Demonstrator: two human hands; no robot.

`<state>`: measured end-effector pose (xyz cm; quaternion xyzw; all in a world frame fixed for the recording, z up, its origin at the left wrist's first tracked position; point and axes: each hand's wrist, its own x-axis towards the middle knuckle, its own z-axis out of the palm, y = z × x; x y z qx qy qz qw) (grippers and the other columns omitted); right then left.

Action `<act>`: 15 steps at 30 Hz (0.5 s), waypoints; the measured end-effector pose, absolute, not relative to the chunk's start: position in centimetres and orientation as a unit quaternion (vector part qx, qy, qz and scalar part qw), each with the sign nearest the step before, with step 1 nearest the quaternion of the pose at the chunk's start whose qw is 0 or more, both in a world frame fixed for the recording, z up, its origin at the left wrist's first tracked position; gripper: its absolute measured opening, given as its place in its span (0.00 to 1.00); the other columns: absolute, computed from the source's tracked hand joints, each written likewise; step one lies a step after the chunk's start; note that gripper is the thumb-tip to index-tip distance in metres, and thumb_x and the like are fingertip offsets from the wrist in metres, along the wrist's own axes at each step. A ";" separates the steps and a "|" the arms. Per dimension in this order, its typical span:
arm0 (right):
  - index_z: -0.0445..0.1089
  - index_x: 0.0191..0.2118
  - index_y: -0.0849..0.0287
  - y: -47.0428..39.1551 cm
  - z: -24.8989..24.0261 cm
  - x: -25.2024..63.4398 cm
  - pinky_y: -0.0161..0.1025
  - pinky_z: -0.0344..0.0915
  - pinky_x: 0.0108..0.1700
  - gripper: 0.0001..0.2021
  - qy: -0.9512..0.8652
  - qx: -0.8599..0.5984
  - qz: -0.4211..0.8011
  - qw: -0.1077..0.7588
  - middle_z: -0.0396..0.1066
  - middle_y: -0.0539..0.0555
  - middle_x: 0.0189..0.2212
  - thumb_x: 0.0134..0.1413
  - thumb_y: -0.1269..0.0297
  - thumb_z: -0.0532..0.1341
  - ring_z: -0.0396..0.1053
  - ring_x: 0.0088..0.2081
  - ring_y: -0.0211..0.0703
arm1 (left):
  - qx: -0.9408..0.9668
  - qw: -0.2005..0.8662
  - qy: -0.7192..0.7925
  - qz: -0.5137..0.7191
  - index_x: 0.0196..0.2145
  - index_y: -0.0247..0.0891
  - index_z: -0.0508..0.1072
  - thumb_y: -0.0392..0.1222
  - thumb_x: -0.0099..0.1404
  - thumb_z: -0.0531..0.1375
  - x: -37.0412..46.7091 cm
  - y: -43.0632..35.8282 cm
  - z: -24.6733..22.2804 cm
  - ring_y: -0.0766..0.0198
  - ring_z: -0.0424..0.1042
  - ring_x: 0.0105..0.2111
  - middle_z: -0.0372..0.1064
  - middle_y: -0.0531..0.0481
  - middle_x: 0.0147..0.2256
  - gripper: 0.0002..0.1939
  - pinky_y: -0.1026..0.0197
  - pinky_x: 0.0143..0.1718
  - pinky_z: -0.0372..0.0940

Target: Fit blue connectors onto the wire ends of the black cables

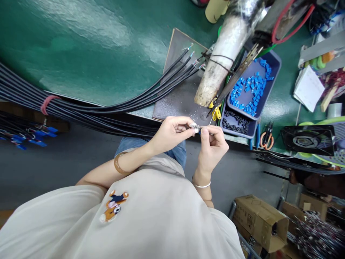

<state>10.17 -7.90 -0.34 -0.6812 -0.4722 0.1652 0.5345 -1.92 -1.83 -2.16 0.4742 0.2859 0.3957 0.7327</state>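
Observation:
My left hand [174, 133] is closed in a pinch on the end of a cable, whose stripped tip is too small to make out clearly. Close against its fingertips, my right hand [211, 144] pinches a small blue connector [199, 132], mostly covered by the fingers. Both hands are just off the front edge of the green table [88, 46]. Beyond them lies a dark board [178, 97] with several black cable ends [172, 77] over it. Small yellow-handled tools [216, 113] lie right of the board.
Blue connectors fill a grey bin [277, 68]; a lower bin [252, 133] holds black pieces. A white wrapped tube [221, 61] slants over the board. Orange-handled pliers [266, 140] and a black fan [308, 141] are at right. A bundle of black cables [24, 88] runs left.

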 end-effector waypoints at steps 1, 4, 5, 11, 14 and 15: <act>0.72 0.30 0.58 -7.9 -0.4 10.2 0.33 0.60 0.31 0.07 -0.475 -0.681 0.162 0.534 0.68 0.48 0.29 0.59 0.63 0.64 0.65 0.31 0.32 | 0.476 0.732 0.286 0.394 0.29 0.31 0.73 0.36 0.60 0.65 -2.0 -1.8 -2.2 0.76 0.64 0.21 0.69 0.53 0.25 0.06 0.72 0.22 0.61; 0.73 0.31 0.58 -8.1 -0.5 10.2 0.33 0.59 0.31 0.07 -0.487 -0.681 0.146 0.527 0.69 0.49 0.30 0.59 0.63 0.64 0.65 0.31 0.33 | 0.479 0.733 0.286 0.390 0.29 0.31 0.73 0.37 0.60 0.65 -2.0 -1.8 -2.3 0.76 0.64 0.22 0.69 0.53 0.25 0.06 0.72 0.23 0.61; 0.73 0.31 0.58 -8.2 -0.5 10.3 0.34 0.59 0.30 0.07 -0.492 -0.684 0.138 0.520 0.69 0.49 0.30 0.59 0.62 0.64 0.65 0.31 0.33 | 0.479 0.733 0.287 0.388 0.29 0.31 0.73 0.37 0.60 0.65 -2.0 -1.8 -2.3 0.76 0.64 0.22 0.69 0.53 0.25 0.06 0.72 0.23 0.61; 0.74 0.33 0.57 -8.4 -0.4 10.5 0.34 0.55 0.28 0.05 -0.514 -0.691 0.120 0.493 0.69 0.49 0.31 0.59 0.63 0.64 0.61 0.28 0.31 | 0.488 0.731 0.296 0.373 0.31 0.31 0.72 0.37 0.59 0.64 -2.0 -1.7 -2.2 0.76 0.63 0.23 0.68 0.53 0.27 0.06 0.72 0.24 0.60; 0.73 0.31 0.58 -8.3 0.1 10.8 0.35 0.51 0.26 0.06 -0.526 -0.696 0.134 0.470 0.68 0.48 0.30 0.57 0.62 0.65 0.54 0.24 0.29 | 0.496 0.737 0.290 0.356 0.34 0.34 0.68 0.33 0.56 0.63 -2.1 -1.7 -2.4 0.76 0.65 0.23 0.69 0.54 0.28 0.07 0.73 0.24 0.61; 0.73 0.29 0.58 -8.3 0.2 10.9 0.35 0.49 0.25 0.07 -0.532 -0.696 0.146 0.460 0.67 0.47 0.28 0.57 0.62 0.66 0.52 0.23 0.29 | 0.496 0.744 0.287 0.345 0.35 0.35 0.66 0.32 0.55 0.63 -2.2 -1.7 -2.4 0.76 0.66 0.23 0.69 0.55 0.28 0.10 0.73 0.24 0.60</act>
